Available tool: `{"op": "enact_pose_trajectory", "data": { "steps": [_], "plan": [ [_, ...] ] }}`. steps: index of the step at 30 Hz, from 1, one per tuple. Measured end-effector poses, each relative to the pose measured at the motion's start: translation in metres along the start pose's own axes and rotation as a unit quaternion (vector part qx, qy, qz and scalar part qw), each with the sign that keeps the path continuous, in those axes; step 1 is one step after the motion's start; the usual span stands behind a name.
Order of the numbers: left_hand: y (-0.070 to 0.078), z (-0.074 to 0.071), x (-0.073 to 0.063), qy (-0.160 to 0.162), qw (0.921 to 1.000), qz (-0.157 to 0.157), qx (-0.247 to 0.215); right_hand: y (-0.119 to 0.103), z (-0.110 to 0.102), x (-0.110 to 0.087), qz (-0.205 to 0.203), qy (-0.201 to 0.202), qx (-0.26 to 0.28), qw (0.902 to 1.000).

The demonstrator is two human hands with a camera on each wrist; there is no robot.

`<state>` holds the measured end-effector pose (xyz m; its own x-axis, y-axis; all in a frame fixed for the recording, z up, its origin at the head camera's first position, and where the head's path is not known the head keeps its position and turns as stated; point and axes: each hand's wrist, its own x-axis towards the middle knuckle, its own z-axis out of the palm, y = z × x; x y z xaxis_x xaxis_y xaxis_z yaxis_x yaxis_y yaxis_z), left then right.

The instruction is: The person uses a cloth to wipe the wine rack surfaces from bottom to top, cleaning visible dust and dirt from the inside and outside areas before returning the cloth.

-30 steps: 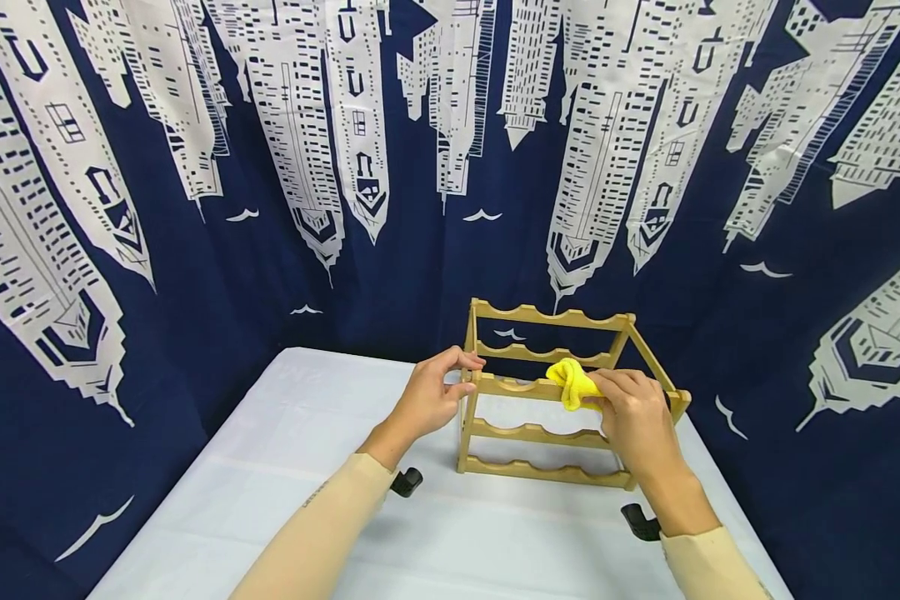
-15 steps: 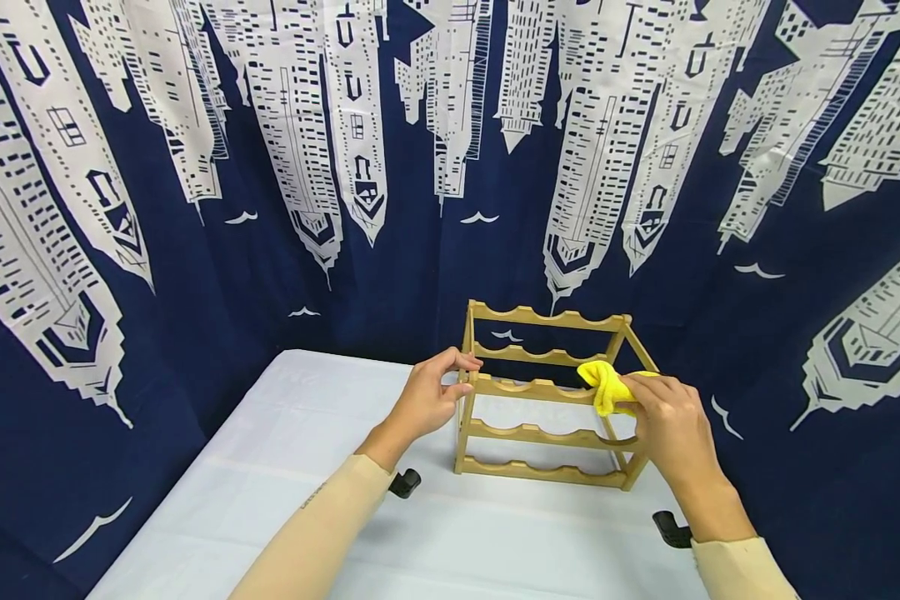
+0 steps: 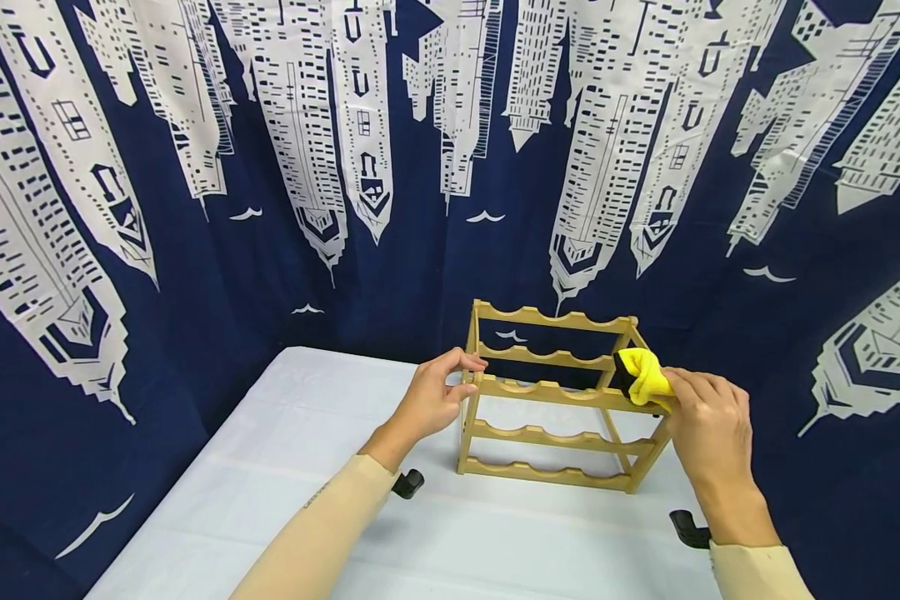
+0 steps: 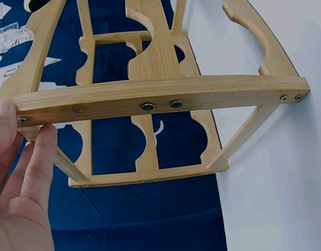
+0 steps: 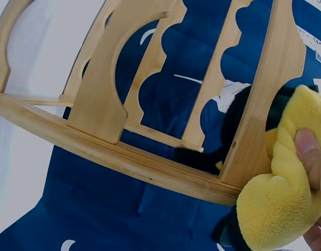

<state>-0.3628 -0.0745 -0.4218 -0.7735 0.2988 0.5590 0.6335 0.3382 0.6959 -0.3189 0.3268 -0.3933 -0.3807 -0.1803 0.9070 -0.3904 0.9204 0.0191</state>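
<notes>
A wooden wine rack [image 3: 547, 392] with scalloped rails stands on the white-covered table. At its upper left front corner, my left hand [image 3: 438, 392] pinches the post between thumb and fingers; the left wrist view shows the fingers [image 4: 40, 162] around the end of the side bar. My right hand [image 3: 708, 425] grips a bunched yellow cloth [image 3: 647, 377] with a dark side, against the right end of the upper front rail. In the right wrist view, the cloth [image 5: 278, 193] touches the rack's corner, with dark fabric behind the rail. The rack's upper right front corner is hidden in the head view.
The white table [image 3: 285, 475] extends to the left and in front of the rack. Behind hangs a dark blue curtain [image 3: 390, 292] printed with upside-down white buildings. Black wrist mounts [image 3: 690, 529] show beside both forearms.
My right hand has slid the yellow cloth rightward along the upper front rail, from near its middle to its right end. My left hand stays at the left corner.
</notes>
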Motion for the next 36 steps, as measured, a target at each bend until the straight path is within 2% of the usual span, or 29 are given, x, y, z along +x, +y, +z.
{"op": "enact_pose_trajectory", "data": {
  "steps": [4,11,15,19,21,28,36],
  "plan": [
    [0.001,0.002,0.001,0.001,1.0,0.003,0.0,0.001,-0.002,0.0,0.025,0.032,0.01,0.9991],
    [0.003,0.002,0.001,-0.001,1.0,-0.005,-0.008,-0.003,0.001,-0.002,0.042,0.098,0.076,0.9914],
    [0.002,0.002,0.0,0.0,0.9999,-0.012,-0.011,-0.017,0.001,0.0,0.017,0.15,0.115,0.9818],
    [0.003,0.002,-0.002,0.003,0.9997,-0.019,-0.013,-0.035,0.002,0.0,-0.032,0.188,0.141,0.9714],
    [0.004,0.003,-0.002,0.005,0.9997,-0.018,-0.013,-0.039,0.004,-0.002,-0.059,0.186,0.148,0.9694],
    [0.007,0.002,-0.005,0.002,0.9996,-0.027,-0.006,-0.05,0.02,-0.025,-0.131,0.125,0.155,0.9712],
    [0.012,-0.001,-0.012,0.011,0.9999,-0.01,-0.002,-0.069,0.035,-0.049,-0.14,0.071,0.183,0.9705]
  ]
}}
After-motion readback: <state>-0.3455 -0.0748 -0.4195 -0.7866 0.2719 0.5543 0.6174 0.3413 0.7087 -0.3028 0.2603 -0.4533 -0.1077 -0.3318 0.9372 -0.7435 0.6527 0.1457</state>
